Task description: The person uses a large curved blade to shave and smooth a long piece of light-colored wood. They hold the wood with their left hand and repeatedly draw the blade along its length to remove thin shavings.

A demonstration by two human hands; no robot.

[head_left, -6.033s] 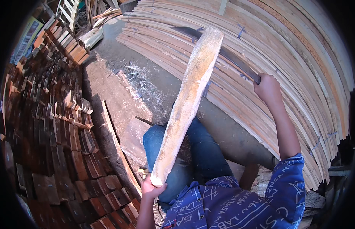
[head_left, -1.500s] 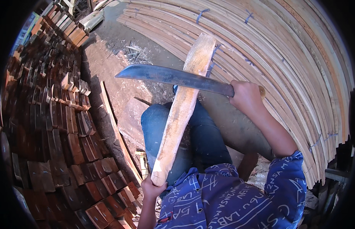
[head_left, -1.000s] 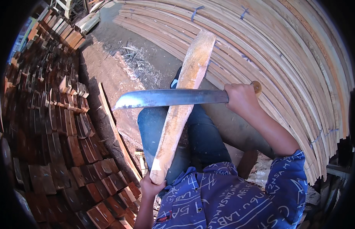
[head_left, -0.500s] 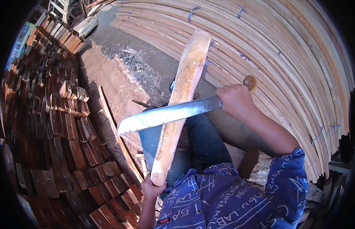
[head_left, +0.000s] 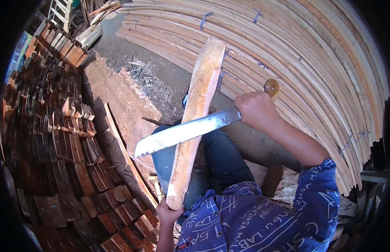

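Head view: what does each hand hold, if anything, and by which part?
The left hand holds the wooden board by its near end; the right hand holds the knife by its handle.

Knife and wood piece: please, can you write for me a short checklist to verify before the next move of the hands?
1. Right hand closed around the handle of the knife: ok.
2. Left hand holding the near end of the wood piece: ok.
3. Left hand apart from the knife: ok.
4. Left leg out from under the knife: not ok, the knife crosses above it in this view.
5. Knife touching the wood piece: cannot tell.
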